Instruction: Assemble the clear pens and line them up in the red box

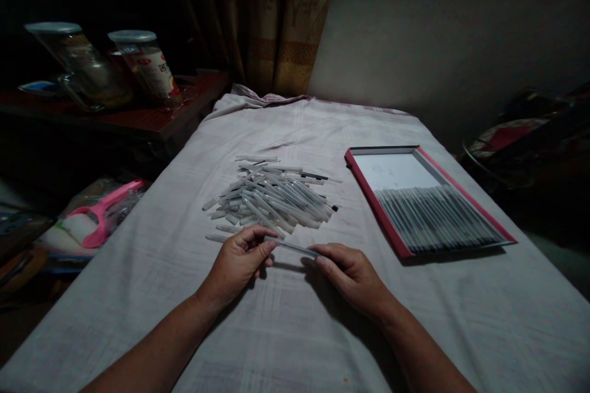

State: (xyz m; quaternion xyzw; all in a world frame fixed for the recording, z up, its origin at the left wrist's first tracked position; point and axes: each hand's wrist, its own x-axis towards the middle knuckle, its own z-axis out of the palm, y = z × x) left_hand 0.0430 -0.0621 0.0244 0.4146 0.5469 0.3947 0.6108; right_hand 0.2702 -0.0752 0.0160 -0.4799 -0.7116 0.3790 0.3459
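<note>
Between my two hands a slim pen [295, 248] with a pale, see-through barrel is held nearly level above the cloth. My left hand [243, 258] pinches its left end between thumb and fingers. The right end sits in the closed fingertips of my right hand [351, 271]. Just beyond my hands lies a loose pile of clear pen barrels and caps [276, 196], with a few dark pieces among them. To the right, a shallow box with pink-red sides [378, 212] holds a row of similar pens [436, 218], laid side by side in its near part.
A pale cloth [271, 338] covers the bed-like surface. Jars [154, 73] stand on a dark red table [170, 123] at the left. Lower down there is a pink-handled item [99, 218] among plastic bags. A patterned curtain [262, 18] and a wall [442, 37] are behind.
</note>
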